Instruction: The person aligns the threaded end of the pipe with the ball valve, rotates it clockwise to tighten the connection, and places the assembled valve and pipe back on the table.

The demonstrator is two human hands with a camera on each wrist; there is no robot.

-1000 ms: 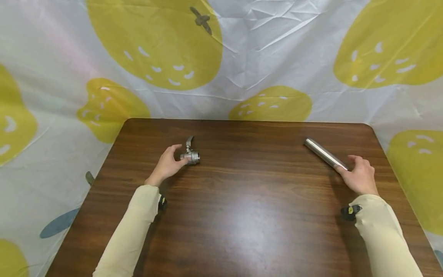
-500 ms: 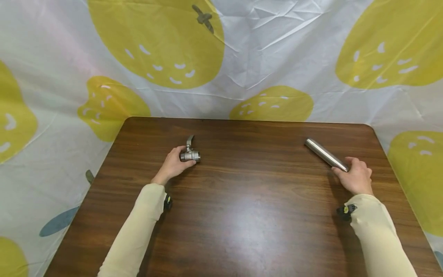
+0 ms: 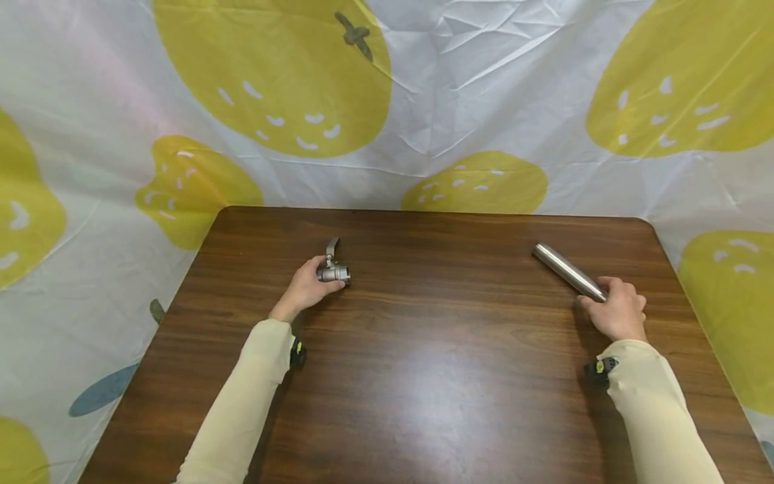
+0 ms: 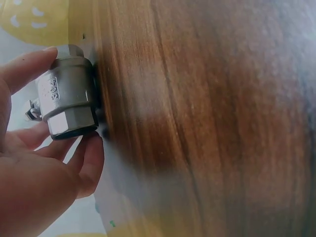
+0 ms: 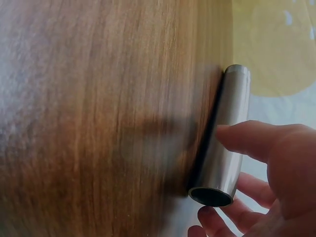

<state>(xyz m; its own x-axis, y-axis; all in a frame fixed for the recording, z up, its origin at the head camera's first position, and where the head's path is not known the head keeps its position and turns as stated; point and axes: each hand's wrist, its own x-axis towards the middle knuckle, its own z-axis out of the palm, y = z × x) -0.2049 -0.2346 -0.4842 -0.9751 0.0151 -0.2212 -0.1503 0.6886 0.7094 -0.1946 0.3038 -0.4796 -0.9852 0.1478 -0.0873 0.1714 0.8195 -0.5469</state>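
At the table's left side lies a small steel ball valve (image 3: 334, 273) with its lever handle pointing to the back. My left hand (image 3: 307, 288) grips it between thumb and fingers. In the left wrist view, the thumb is at the far end of the valve (image 4: 70, 94) and fingertips are at its near hexagonal end. On the right, a straight shiny metal tube (image 3: 565, 269) lies slantwise on the table. My right hand (image 3: 619, 312) holds its near end. The right wrist view shows the thumb against the side of the tube (image 5: 231, 108), fingers beyond and below its hollow end.
Both things lie on a brown wood-grain table (image 3: 423, 323) with rounded back corners. Behind it and along its sides hangs a white cloth (image 3: 417, 101) printed with yellow fruit shapes. A small dark camera is strapped at each wrist.
My left hand has moved slightly right, and its thumb and fingers have closed round the valve. My right hand has shifted left onto the tube's near end. Valve and tube stay nearly in place.
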